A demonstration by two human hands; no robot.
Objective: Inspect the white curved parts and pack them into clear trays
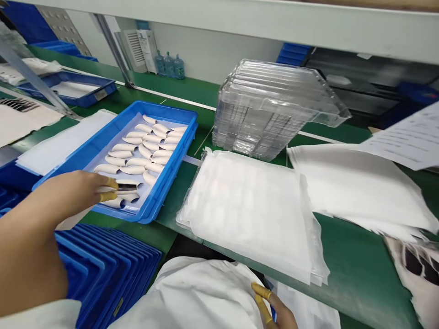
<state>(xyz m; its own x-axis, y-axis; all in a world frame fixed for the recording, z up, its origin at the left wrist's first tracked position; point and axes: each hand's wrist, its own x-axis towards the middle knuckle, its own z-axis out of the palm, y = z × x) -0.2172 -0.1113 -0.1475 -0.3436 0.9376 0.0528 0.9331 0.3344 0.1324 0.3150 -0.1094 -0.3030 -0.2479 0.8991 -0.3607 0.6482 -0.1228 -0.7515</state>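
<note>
My left hand (pixel 73 189) reaches into a blue tray (pixel 171 157) that holds several white curved parts (pixel 137 151) on a pale liner. Its fingers, with yellow finger cots, are pinched on one white part with a dark inner face (pixel 127 187) at the tray's near end. My right hand (pixel 274 306) is low at the bottom edge, beside my white-coated lap, fingers with yellow cots curled; what it touches is hidden. A clear plastic tray covered by a white sheet (pixel 250 210) lies on the green table in front of me.
A stack of clear plastic trays (pixel 270 107) stands behind the covered tray. White sheets (pixel 353 187) lie to the right, a printed paper (pixel 408 139) beyond them. Empty blue trays (pixel 103 269) are stacked at lower left. Another blue tray (pixel 73 89) sits far left.
</note>
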